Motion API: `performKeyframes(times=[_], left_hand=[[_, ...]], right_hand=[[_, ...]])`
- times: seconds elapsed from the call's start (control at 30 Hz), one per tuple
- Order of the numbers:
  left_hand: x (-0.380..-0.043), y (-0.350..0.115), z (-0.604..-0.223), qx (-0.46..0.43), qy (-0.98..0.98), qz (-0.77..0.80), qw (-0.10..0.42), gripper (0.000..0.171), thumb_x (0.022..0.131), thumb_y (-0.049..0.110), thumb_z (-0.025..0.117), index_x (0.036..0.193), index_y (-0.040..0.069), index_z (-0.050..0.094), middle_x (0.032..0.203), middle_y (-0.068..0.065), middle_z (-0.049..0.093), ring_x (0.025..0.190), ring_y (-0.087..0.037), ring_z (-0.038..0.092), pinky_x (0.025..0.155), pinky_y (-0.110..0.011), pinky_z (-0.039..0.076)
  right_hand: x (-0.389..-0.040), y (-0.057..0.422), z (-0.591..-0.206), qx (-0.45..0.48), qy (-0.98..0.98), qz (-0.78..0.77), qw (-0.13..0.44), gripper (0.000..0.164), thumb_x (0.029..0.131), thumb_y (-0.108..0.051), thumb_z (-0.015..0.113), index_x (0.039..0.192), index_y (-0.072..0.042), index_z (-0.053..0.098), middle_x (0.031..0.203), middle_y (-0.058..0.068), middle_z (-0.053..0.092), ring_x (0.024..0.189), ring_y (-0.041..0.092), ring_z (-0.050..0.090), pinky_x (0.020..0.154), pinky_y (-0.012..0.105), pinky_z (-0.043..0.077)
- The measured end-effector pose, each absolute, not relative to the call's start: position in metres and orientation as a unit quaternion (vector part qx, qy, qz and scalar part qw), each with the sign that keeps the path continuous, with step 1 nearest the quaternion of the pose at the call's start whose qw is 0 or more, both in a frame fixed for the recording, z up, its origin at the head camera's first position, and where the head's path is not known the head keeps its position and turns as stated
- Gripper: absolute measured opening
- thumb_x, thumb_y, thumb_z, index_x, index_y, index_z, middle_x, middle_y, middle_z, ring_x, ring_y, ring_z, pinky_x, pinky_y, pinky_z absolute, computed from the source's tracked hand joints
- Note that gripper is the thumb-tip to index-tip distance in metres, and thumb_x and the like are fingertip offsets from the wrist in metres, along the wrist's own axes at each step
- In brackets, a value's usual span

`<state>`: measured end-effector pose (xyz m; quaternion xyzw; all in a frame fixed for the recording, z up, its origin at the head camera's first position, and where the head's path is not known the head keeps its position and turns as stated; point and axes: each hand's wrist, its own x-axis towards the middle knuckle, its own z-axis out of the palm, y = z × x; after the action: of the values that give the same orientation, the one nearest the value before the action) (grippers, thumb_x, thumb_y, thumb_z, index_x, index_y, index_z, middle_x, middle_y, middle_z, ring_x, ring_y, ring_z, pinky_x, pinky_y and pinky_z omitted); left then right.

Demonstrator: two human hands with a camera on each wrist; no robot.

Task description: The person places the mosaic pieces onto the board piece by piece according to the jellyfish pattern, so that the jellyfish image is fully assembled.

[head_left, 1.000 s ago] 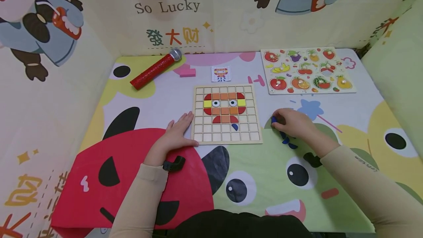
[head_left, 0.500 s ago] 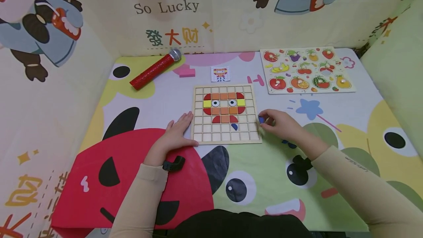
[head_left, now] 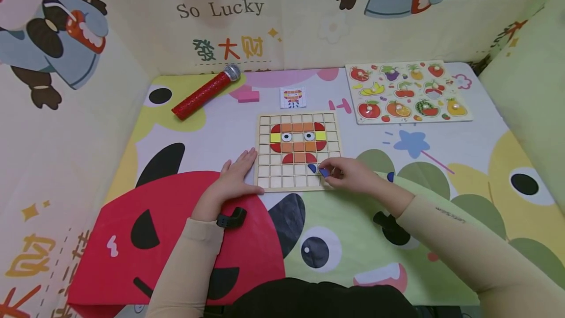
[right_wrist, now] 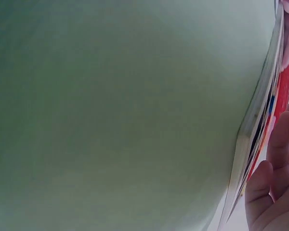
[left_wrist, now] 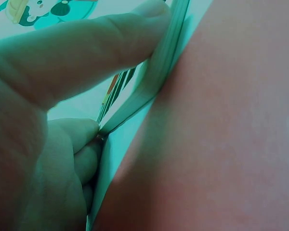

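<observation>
In the head view, a square wooden grid board (head_left: 274,181) lies on the table, bearing a face pattern of red, orange and yellow pieces (head_left: 298,127) with two eye pieces. My left hand (head_left: 234,176) rests at its left edge, fingers extended and thumb touching the lower left corner, as the left wrist view also shows. Over the board's right side, my right hand (head_left: 350,175) pinches a blue piece (head_left: 324,172) between thumb and fingers. Just left of that, another blue piece (head_left: 312,168) lies on the grid. One more blue piece (head_left: 390,176) shows behind my right forearm.
A small picture card (head_left: 293,97) lies behind the board, with a pink block (head_left: 248,96) to its left. Farther left is a red microphone (head_left: 205,93). A fruit puzzle board (head_left: 408,93) sits at the back right. Printed cloth covers the table.
My right hand has moved left from the blue pieces at the right to above the board, carrying a blue piece. The left hand has stayed at the board's edge.
</observation>
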<state>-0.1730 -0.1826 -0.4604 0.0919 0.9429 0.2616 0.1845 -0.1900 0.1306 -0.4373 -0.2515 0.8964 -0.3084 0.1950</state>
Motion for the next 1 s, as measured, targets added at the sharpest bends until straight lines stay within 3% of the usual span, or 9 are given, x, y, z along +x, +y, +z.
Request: performKeyframes(times=[0.37,1.0], left_hand=[[-0.174,-0.185,-0.464,0.091,0.945,0.255,0.181,0.108,0.064,0.042,0.077,0.147,0.022,0.01,0.154,0.001,0.012,0.141,-0.021,0.006,0.11,-0.055,0.004],[-0.174,-0.183,-0.464,0.094,0.945,0.259,0.174,0.108,0.064,0.042,0.077,0.147,0.022,0.011,0.154,0.0,0.013,0.141,-0.023,0.007,0.11,-0.056,0.004]], right_hand=[[-0.19,0.12,-0.443,-0.289,0.903,-0.256,0.188,0.024,0.081,-0.024,0.066,0.104,-0.018,0.063,0.071,-0.006,0.052,0.066,0.01,0.046,0.061,0.025,0.039],[-0.19,0.115,-0.447,-0.287,0.918,-0.194,0.193,0.03,0.083,-0.029,0.064,0.113,-0.022,0.062,0.064,-0.007,0.049,0.061,0.009,0.044,0.058,0.025,0.034]])
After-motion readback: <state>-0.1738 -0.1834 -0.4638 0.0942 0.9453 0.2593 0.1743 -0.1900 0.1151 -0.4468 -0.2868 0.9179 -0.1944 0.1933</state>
